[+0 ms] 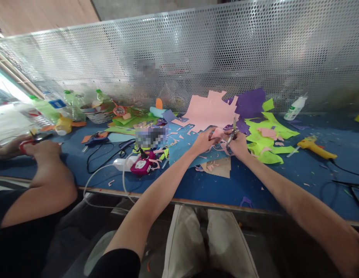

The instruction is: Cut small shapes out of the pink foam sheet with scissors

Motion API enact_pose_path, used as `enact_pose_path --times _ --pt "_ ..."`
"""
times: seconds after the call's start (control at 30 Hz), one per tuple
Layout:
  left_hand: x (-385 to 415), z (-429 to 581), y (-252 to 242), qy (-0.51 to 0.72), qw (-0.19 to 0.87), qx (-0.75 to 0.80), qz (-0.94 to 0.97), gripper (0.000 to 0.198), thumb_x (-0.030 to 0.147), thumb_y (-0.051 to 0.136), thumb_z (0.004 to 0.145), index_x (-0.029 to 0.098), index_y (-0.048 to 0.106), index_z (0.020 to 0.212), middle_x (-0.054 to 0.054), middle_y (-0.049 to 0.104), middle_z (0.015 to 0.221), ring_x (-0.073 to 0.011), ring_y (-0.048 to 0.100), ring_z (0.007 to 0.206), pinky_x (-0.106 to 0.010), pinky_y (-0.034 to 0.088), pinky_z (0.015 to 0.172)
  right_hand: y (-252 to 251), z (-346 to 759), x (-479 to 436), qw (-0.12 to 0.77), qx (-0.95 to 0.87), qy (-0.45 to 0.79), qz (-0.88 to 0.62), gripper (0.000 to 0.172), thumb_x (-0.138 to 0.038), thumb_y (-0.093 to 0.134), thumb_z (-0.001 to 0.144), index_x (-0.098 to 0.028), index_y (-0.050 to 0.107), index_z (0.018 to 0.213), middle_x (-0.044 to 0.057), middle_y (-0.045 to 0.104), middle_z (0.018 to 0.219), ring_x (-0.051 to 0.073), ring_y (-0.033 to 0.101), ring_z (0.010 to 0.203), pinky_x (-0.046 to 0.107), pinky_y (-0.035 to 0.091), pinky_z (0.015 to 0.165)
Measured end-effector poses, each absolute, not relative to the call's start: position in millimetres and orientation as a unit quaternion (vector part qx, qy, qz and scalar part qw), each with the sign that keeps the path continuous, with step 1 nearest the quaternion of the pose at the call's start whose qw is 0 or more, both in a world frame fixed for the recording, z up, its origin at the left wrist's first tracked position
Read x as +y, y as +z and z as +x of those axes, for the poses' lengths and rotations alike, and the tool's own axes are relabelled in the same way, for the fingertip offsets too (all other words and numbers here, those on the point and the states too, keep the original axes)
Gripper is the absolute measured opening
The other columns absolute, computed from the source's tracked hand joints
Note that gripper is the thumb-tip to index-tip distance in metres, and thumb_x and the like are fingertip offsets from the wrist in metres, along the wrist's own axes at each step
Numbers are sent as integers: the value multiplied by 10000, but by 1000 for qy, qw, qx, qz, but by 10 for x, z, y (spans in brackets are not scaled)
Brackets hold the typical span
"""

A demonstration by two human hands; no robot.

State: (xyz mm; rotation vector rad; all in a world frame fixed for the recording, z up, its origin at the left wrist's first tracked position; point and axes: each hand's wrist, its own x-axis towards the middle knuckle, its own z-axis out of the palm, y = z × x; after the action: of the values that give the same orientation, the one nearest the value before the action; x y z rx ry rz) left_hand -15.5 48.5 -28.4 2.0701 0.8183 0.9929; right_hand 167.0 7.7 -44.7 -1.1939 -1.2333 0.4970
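Head view: the left hand (206,141) pinches a small pink piece (217,133) just in front of the large pink sheet (210,110), its fingertips partly hidden by that piece. Close by, also before the sheet, the right hand (239,144) grips scissors (232,134); how the fingers sit in the handles is hard to make out, and I cannot tell whether the blades touch the piece. Under and in front of the pink sheet a blue sheet (179,156) lies on the table (196,189), littered with scraps and partly covered by the forearms. A purple sheet (251,101) shows behind the pink sheet's right side, part of it concealed. Right of the pink sheet are lime-green sheets (279,150), then a white bottle (295,108) and a yellow glue gun (317,148), its cord running out of frame. Left of the pink sheet, a pixelated patch masks some clutter above a magenta box (143,164). Farthest left of it, a co-worker's hand (47,148) is near red-handled scissors (26,146), the grip unclear.
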Motion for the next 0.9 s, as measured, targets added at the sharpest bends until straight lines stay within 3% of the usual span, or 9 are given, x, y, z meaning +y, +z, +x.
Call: enact_pose_path --times 0.17,0.27,0.43,0.6,0.8,0.9 --pt "491 -61 -326 456 562 256 641 406 177 626 799 138 591 1202 -112 754 1090 -226 734 1008 -416 573 987 -476 1705 123 651 -513 244 -503 296 -473 666 826 -193 727 752 -38 571 515 98 412 426 255 376 449" --pt "475 -37 -315 467 625 234 581 467 129 580 721 132 605 1188 -89 762 1077 -227 723 1055 -453 518 1083 -471 1702 121 651 -512 262 -496 299 -455 670 824 -183 730 714 -47 531 465 93 401 399 246 362 419" --pt "423 -41 -273 456 635 228 580 470 117 574 663 134 631 1129 -72 767 999 -243 729 1011 -494 491 1104 -447 1656 78 641 -515 274 -499 303 -461 737 769 -165 748 703 -21 599 500 96 468 419 231 381 422" --pt "407 -24 -277 449 653 212 572 441 128 632 692 142 622 1133 -76 769 1006 -235 740 982 -506 488 1110 -452 1617 75 642 -503 271 -512 342 -512 734 751 -173 730 701 15 691 595 110 532 460 226 426 446" --pt "405 -9 -309 453 653 210 569 434 207 762 754 141 620 1158 -98 774 1044 -243 743 1008 -501 504 1104 -465 1572 70 640 -491 295 -511 380 -557 707 758 -178 714 740 -48 564 461 88 444 361 222 375 378" --pt "397 -14 -318 455 642 202 583 477 322 819 770 135 622 1163 -114 772 1075 -248 744 1009 -491 533 1072 -471 1559 66 642 -486 300 -512 364 -547 707 765 -183 713 761 -54 550 440 96 465 354 229 393 391"
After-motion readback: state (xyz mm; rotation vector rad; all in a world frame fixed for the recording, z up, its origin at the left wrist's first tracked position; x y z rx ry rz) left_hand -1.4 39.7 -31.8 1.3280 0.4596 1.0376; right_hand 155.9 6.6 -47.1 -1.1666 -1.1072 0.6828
